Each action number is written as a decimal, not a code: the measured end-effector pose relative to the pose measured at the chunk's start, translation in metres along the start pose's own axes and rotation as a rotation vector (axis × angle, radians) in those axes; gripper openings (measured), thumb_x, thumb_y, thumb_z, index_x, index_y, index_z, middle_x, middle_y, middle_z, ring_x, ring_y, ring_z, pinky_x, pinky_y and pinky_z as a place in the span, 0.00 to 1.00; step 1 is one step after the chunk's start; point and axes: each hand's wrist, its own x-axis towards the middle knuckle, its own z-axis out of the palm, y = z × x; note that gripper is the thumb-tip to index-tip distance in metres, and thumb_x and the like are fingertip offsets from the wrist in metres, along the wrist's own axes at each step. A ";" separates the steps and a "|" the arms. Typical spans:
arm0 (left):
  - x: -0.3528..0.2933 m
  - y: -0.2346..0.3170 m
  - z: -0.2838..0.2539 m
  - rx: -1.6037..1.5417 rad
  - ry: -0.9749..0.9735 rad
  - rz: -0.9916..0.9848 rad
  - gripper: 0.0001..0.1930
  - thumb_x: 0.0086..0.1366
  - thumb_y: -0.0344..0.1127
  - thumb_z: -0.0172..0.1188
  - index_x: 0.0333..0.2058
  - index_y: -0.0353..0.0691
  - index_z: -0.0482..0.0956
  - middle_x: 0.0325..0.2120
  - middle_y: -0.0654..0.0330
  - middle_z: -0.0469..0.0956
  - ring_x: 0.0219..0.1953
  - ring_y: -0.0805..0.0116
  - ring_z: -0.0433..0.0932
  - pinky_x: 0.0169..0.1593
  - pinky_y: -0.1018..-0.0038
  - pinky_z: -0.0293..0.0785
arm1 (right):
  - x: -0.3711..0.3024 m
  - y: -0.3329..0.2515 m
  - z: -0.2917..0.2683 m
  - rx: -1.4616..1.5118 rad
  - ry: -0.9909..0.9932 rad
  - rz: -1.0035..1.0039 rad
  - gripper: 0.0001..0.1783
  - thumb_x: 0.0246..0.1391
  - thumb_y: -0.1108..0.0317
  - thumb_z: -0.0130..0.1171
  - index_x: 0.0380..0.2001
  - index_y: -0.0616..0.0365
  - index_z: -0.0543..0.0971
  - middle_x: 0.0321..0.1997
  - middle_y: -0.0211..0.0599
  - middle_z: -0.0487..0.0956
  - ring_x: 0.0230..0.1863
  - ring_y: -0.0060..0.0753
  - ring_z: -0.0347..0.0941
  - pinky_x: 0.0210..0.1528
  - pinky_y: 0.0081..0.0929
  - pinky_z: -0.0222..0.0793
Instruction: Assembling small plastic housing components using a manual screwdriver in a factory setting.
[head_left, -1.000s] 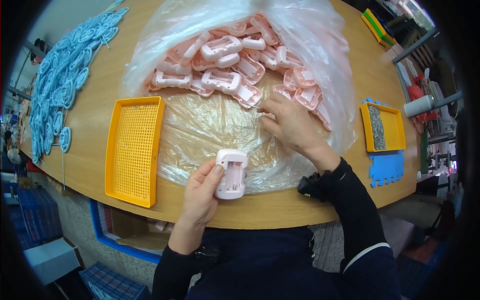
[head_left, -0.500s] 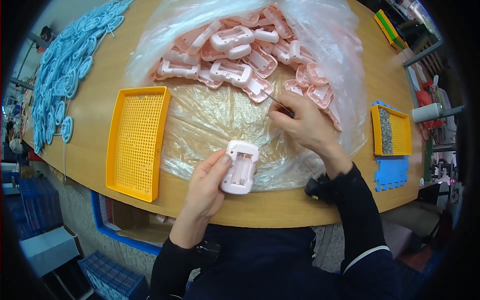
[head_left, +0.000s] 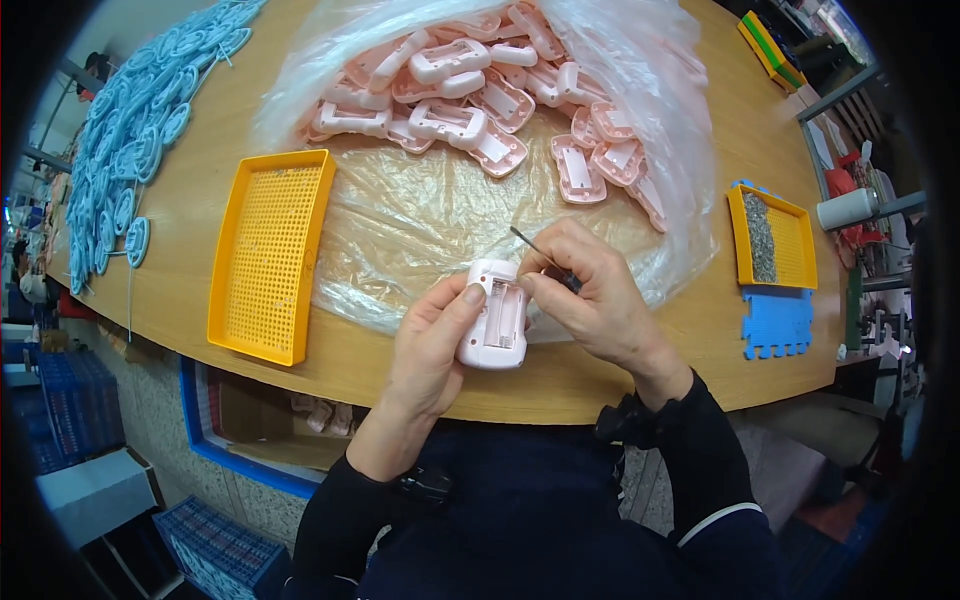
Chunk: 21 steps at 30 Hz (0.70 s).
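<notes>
A pale pink plastic casing (head_left: 508, 318) with an open battery compartment is in my left hand (head_left: 428, 335), the thumb on its upper left edge. Metal contacts show inside the compartment. My right hand (head_left: 605, 305) is closed round a slim metal tool (head_left: 524, 239) with a dark end, its thin tip pointing up and left, away from the casing. Thumb and forefinger of that hand meet at the casing's upper right edge; whether they also pinch a small part is too small to tell. Beyond the hands, several pink casing shells (head_left: 448, 122) lie heaped in a clear plastic bag (head_left: 400, 240).
At left stands a yellow perforated tray (head_left: 218, 270), with a pile of light blue plastic parts (head_left: 125, 160) beyond it. On the right, a smaller yellow tray (head_left: 795, 250) holds small metallic pieces, near a blue foam mat (head_left: 778, 320). The wooden table's (head_left: 520, 408) front edge is close to me.
My right hand has come back from the heap to the casing, the tool now turned tip up and left. One pink shell now lies apart at the heap's right. The view has shifted slightly.
</notes>
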 end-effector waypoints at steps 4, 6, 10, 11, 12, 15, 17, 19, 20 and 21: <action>-0.003 -0.005 0.005 -0.032 0.043 0.019 0.13 0.69 0.33 0.53 0.48 0.34 0.73 0.38 0.58 0.80 0.37 0.74 0.80 0.42 0.75 0.78 | -0.008 -0.005 0.007 -0.138 0.083 -0.041 0.05 0.47 0.73 0.60 0.28 0.62 0.76 0.30 0.37 0.71 0.26 0.33 0.72 0.28 0.27 0.68; -0.004 -0.007 0.006 -0.033 0.034 0.034 0.12 0.68 0.33 0.53 0.48 0.34 0.73 0.38 0.59 0.80 0.37 0.75 0.79 0.42 0.76 0.78 | -0.012 -0.003 0.013 -0.339 0.213 -0.191 0.06 0.45 0.73 0.63 0.28 0.60 0.77 0.31 0.36 0.72 0.27 0.38 0.75 0.28 0.30 0.71; -0.007 -0.010 0.008 -0.052 0.059 0.042 0.12 0.68 0.32 0.54 0.47 0.35 0.74 0.38 0.60 0.79 0.37 0.76 0.79 0.43 0.77 0.77 | -0.019 -0.002 0.014 -0.410 0.199 -0.252 0.08 0.46 0.76 0.63 0.32 0.62 0.79 0.35 0.39 0.75 0.28 0.37 0.76 0.28 0.29 0.72; -0.007 -0.009 0.009 -0.051 0.058 0.042 0.12 0.68 0.32 0.54 0.47 0.35 0.74 0.38 0.60 0.79 0.37 0.76 0.79 0.43 0.77 0.77 | -0.020 -0.003 0.014 -0.407 0.208 -0.261 0.09 0.45 0.75 0.63 0.32 0.61 0.79 0.34 0.38 0.75 0.29 0.38 0.76 0.29 0.30 0.72; -0.006 -0.009 0.010 -0.056 0.082 0.045 0.12 0.68 0.32 0.54 0.47 0.35 0.73 0.38 0.60 0.79 0.38 0.76 0.79 0.43 0.77 0.78 | -0.020 -0.004 0.014 -0.405 0.216 -0.271 0.09 0.44 0.74 0.64 0.32 0.60 0.78 0.34 0.36 0.75 0.29 0.38 0.76 0.29 0.31 0.73; -0.006 -0.006 0.009 -0.068 0.087 0.049 0.12 0.68 0.33 0.54 0.47 0.34 0.73 0.39 0.59 0.79 0.39 0.75 0.79 0.44 0.77 0.78 | -0.024 -0.009 0.013 -0.440 0.197 -0.277 0.12 0.45 0.76 0.62 0.36 0.61 0.79 0.36 0.37 0.75 0.31 0.39 0.77 0.30 0.31 0.73; -0.005 -0.005 0.009 -0.074 0.064 0.049 0.13 0.68 0.33 0.54 0.48 0.34 0.72 0.39 0.59 0.79 0.39 0.75 0.79 0.44 0.76 0.78 | -0.026 -0.001 0.009 -0.320 0.191 -0.256 0.12 0.46 0.76 0.61 0.37 0.61 0.79 0.36 0.37 0.76 0.30 0.36 0.76 0.30 0.30 0.72; -0.005 -0.005 0.009 -0.046 0.056 0.028 0.13 0.68 0.33 0.54 0.49 0.34 0.72 0.40 0.57 0.78 0.40 0.74 0.79 0.44 0.76 0.78 | -0.025 0.000 0.006 -0.197 0.184 -0.233 0.13 0.47 0.76 0.60 0.39 0.62 0.79 0.37 0.38 0.76 0.30 0.34 0.76 0.29 0.28 0.71; -0.006 -0.004 0.010 -0.043 0.054 0.028 0.13 0.68 0.33 0.54 0.49 0.34 0.72 0.40 0.57 0.78 0.40 0.74 0.79 0.44 0.76 0.78 | -0.023 -0.005 0.003 -0.089 0.156 -0.094 0.13 0.48 0.75 0.59 0.40 0.62 0.79 0.37 0.38 0.76 0.28 0.31 0.74 0.29 0.26 0.70; -0.007 -0.002 0.011 -0.008 0.039 0.031 0.13 0.68 0.32 0.54 0.49 0.34 0.72 0.40 0.58 0.78 0.40 0.74 0.78 0.45 0.76 0.77 | -0.021 -0.008 0.001 0.018 0.129 0.046 0.13 0.49 0.75 0.59 0.41 0.63 0.78 0.38 0.39 0.76 0.27 0.29 0.73 0.29 0.24 0.68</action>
